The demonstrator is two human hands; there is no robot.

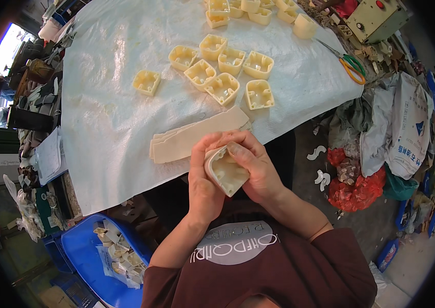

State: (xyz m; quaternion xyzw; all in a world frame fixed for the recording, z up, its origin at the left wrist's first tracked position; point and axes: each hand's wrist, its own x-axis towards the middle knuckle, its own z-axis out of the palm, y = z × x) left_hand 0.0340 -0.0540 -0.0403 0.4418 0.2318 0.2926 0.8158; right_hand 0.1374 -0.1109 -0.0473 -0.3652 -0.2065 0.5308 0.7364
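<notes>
Close to my chest, just off the table's near edge, both hands hold a cream, hollow plastic housing with a rounded corner and its open side facing up. My left hand wraps round its left wall. My right hand grips the right side, its thumb pressed on the far rim. The far wall is hidden behind my fingers. Right beyond my hands lies a stack of flat beige strips. Further off, a loose group of similar cream housings sits open side up, and one housing stands apart to the left.
A white sheet covers the table. More cream housings stand at the far edge, beside a cream roll-shaped piece. Orange-and-green-handled scissors lie right. A blue bin of scraps is lower left; sacks and a red bag are right.
</notes>
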